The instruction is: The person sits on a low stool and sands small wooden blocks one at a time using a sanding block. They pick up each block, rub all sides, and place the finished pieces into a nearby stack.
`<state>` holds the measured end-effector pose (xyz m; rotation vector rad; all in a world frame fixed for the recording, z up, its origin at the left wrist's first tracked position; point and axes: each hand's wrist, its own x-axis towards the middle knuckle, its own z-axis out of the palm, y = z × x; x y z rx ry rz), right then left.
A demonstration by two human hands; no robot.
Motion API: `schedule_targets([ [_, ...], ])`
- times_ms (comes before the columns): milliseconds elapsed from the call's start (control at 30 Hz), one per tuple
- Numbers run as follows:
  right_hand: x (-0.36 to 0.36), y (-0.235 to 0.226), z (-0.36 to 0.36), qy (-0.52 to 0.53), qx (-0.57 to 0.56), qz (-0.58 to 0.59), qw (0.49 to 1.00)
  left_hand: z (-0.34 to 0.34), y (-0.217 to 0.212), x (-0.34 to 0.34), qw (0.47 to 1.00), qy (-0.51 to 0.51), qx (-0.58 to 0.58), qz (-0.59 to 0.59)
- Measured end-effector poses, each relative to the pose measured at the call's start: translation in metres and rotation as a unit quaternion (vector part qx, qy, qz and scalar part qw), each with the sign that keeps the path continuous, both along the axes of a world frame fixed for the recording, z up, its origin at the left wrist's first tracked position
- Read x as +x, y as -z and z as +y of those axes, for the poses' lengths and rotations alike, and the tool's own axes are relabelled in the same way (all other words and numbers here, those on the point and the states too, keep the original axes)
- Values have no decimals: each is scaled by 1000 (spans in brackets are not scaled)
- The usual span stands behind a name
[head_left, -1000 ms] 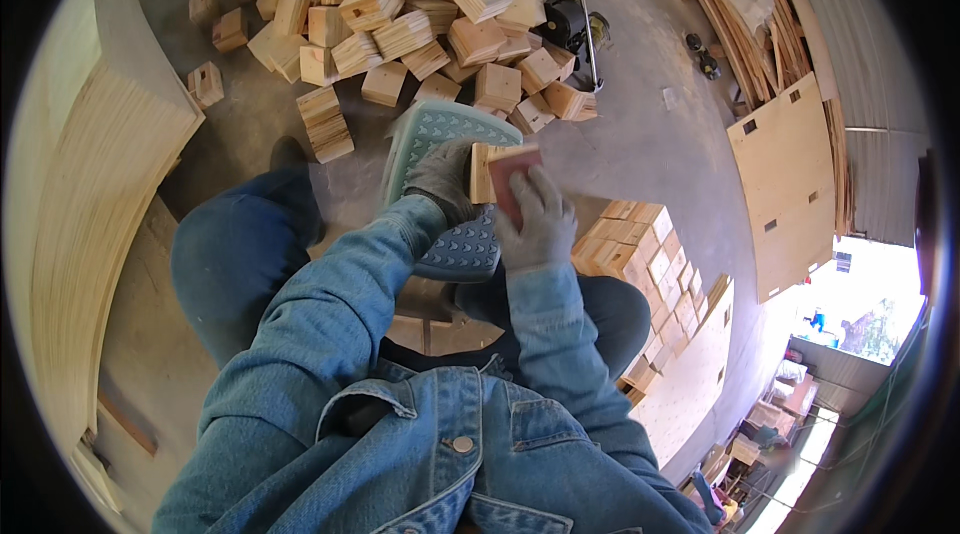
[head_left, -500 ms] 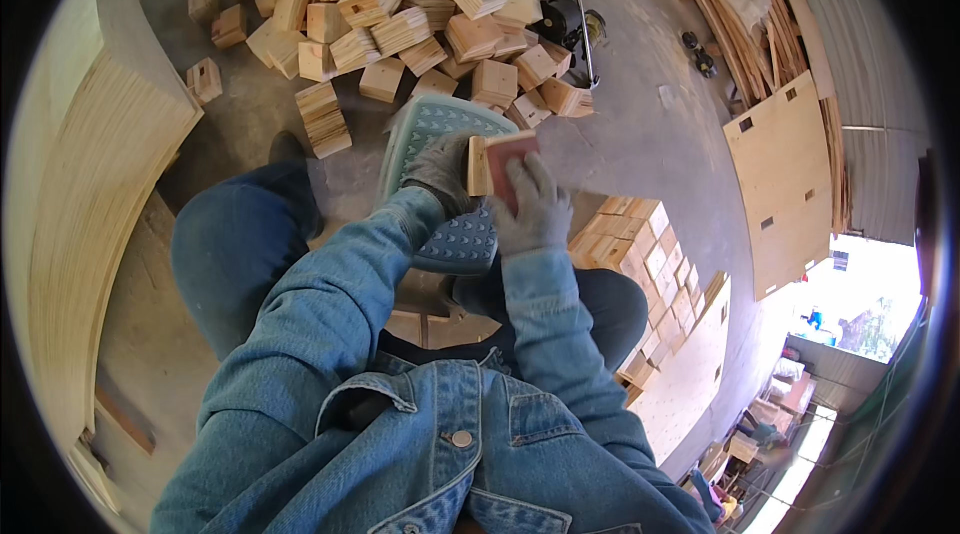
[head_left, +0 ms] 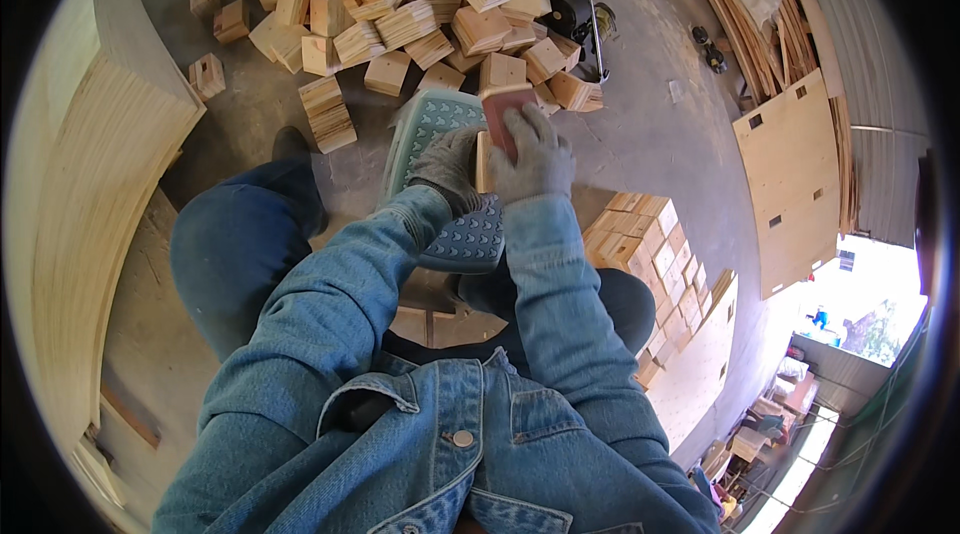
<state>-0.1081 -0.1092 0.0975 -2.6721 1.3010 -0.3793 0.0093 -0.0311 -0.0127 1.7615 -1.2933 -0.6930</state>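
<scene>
My left hand (head_left: 446,170), in a grey work glove, is closed round a pale wooden block (head_left: 484,164) and holds it above the stool. In my right hand (head_left: 537,162), also gloved, is a flat reddish-brown sanding block (head_left: 507,114). The fingers lie over its back, and it rests against the right side of the wooden block, jutting past its far end. Below both hands stands a blue-green plastic stool (head_left: 462,240) with a raised pattern on its top. The face under the sanding block is hidden.
A heap of loose wooden blocks (head_left: 400,14) lies beyond the stool, beside a black tool with a metal bar (head_left: 590,29). Stacked blocks (head_left: 640,234) stand to the right of my knee. Curved plywood (head_left: 70,194) rises at left; boards (head_left: 790,184) lean at right.
My right hand has slid the sanding block away from me along the wooden block. My left hand stays nearly in place, still gripping the wooden block.
</scene>
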Motion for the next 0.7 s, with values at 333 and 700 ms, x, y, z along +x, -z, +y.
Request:
schedule_targets([
  [333, -35, -3, 48, -67, -4, -2, 998, -13, 31, 4, 997, 36, -12, 61],
  [700, -46, -8, 68, -102, -24, -24, 994, -15, 45, 1, 997, 57, -5, 55],
])
